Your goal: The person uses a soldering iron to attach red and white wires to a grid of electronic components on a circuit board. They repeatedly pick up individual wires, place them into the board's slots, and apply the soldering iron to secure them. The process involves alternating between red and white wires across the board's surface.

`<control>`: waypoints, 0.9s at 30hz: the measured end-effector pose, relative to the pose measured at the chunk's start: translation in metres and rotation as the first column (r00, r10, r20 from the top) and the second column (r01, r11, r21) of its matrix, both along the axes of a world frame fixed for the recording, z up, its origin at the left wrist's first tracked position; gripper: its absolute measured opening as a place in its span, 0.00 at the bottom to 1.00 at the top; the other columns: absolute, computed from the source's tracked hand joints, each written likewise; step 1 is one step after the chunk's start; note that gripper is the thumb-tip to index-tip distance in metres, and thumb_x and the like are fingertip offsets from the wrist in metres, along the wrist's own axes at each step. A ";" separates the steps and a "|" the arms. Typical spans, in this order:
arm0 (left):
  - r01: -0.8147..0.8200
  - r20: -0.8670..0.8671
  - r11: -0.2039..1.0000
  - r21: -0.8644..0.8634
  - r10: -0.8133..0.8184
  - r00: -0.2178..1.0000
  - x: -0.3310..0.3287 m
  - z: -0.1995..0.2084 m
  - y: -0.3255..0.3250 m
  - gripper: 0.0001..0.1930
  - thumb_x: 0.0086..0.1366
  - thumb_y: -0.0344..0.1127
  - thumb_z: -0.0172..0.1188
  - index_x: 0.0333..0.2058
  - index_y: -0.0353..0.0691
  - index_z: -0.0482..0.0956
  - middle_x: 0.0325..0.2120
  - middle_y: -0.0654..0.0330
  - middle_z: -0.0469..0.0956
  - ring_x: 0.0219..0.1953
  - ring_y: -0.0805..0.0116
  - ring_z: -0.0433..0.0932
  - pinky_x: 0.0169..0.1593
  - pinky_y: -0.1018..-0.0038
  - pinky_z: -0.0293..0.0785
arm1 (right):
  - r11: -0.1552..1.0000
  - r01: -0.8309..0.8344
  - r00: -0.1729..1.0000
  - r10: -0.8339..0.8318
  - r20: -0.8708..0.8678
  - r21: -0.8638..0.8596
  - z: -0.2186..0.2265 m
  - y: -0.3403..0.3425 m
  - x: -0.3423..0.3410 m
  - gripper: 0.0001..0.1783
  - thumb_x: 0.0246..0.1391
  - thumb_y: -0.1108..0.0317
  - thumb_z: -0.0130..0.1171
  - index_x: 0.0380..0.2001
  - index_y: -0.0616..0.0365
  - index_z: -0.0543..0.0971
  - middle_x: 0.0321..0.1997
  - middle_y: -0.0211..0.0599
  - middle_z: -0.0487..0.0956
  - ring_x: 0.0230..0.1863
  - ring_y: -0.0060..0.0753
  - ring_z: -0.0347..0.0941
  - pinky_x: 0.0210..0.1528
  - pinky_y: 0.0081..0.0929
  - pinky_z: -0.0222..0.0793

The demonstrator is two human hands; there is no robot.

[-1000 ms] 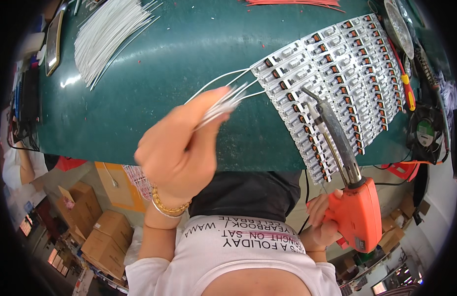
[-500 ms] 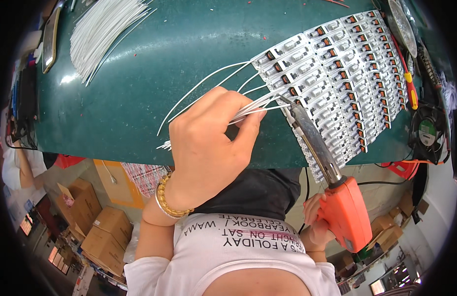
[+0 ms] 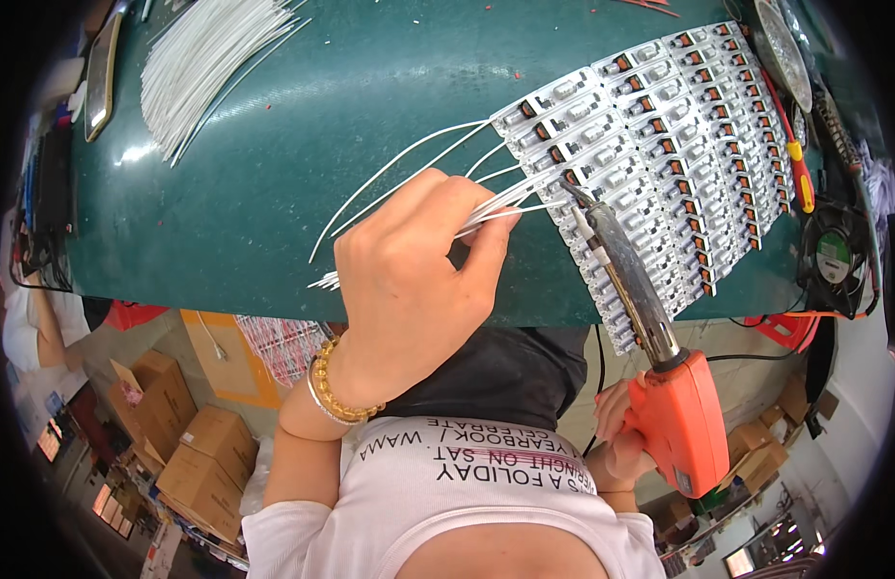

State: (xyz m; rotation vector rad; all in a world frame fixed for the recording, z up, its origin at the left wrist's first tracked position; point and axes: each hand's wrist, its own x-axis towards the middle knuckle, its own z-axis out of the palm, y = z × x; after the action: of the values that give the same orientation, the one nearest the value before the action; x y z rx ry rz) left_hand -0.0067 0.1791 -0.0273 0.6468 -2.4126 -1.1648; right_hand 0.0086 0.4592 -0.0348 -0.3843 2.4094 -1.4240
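Left hand (image 3: pixel 414 270): grip pinches a bunch of white wires (image 3: pixel 493 212) between thumb and fingers, ends directed at the left edge of the circuit-board panel (image 3: pixel 674 121). Right hand (image 3: pixel 621 439): grip wrapped around the orange handle of the soldering gun (image 3: pixel 681 420); its dark tip sits at that edge, beside the wire ends, contact indeterminable. The panel lies on the right part of the green surface (image 3: pixel 245 222).

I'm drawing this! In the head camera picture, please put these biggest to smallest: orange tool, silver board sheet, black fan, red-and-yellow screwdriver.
1. Silver board sheet
2. Orange tool (maybe nearer the camera, so it could look bigger than it is)
3. Black fan
4. Red-and-yellow screwdriver
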 end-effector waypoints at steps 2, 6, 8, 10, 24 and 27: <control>0.025 -0.022 1.000 -0.017 -0.026 0.999 0.001 -0.004 -0.001 0.05 0.54 0.27 0.68 0.27 0.34 0.80 0.19 0.61 0.73 0.19 0.75 0.66 0.22 0.77 0.58 | 0.996 -0.033 0.996 0.027 -0.080 -0.081 -0.011 0.008 -0.001 0.42 0.47 0.38 0.58 0.48 0.69 0.67 0.15 0.23 0.66 0.15 0.24 0.62 0.22 0.24 0.63; 0.083 -0.065 0.997 0.004 -0.082 0.995 0.003 0.000 -0.006 0.06 0.56 0.26 0.67 0.30 0.33 0.78 0.26 0.61 0.75 0.23 0.77 0.68 0.24 0.80 0.60 | 0.987 -0.050 0.994 0.034 -0.106 -0.152 -0.009 0.000 -0.006 0.48 0.49 0.33 0.58 0.54 0.72 0.65 0.11 0.20 0.63 0.12 0.19 0.61 0.19 0.21 0.62; 0.111 -0.069 0.992 0.061 -0.106 0.992 0.009 -0.002 -0.012 0.06 0.56 0.25 0.66 0.32 0.33 0.77 0.29 0.60 0.75 0.25 0.78 0.69 0.25 0.82 0.61 | 0.985 0.011 0.996 -0.026 -0.087 -0.171 -0.011 0.003 -0.001 0.48 0.50 0.34 0.58 0.54 0.71 0.66 0.11 0.20 0.63 0.12 0.18 0.60 0.19 0.20 0.61; 0.053 -0.125 0.997 0.051 -0.046 0.991 0.009 -0.004 -0.009 0.05 0.56 0.24 0.65 0.30 0.33 0.77 0.31 0.59 0.75 0.25 0.78 0.70 0.25 0.82 0.62 | 0.984 0.030 0.995 -0.046 -0.088 -0.173 -0.013 0.006 0.001 0.47 0.51 0.34 0.58 0.55 0.71 0.66 0.10 0.20 0.63 0.11 0.18 0.60 0.19 0.20 0.61; 0.036 -0.054 0.998 -0.043 -0.038 0.998 0.008 -0.005 0.011 0.04 0.51 0.23 0.68 0.25 0.36 0.80 0.35 0.59 0.77 0.28 0.74 0.73 0.24 0.81 0.64 | 0.964 -0.215 0.975 0.222 -0.030 0.154 0.014 0.004 -0.013 0.06 0.30 0.68 0.55 0.18 0.54 0.72 0.20 0.35 0.71 0.18 0.45 0.67 0.20 0.31 0.60; 0.035 -0.059 0.998 -0.044 -0.037 0.998 0.009 -0.004 0.011 0.05 0.51 0.23 0.68 0.25 0.36 0.80 0.35 0.59 0.77 0.28 0.74 0.73 0.24 0.81 0.64 | 0.976 -0.187 0.975 0.170 -0.141 -0.115 -0.013 0.028 -0.001 0.05 0.30 0.69 0.55 0.16 0.54 0.71 0.18 0.33 0.71 0.16 0.43 0.66 0.18 0.30 0.58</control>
State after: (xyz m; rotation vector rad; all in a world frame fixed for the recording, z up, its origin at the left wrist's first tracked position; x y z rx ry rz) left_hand 0.0025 0.1897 -0.0317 0.5494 -2.4013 -1.1275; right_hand 0.0079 0.4870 -0.0482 -0.7275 2.3192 -1.5172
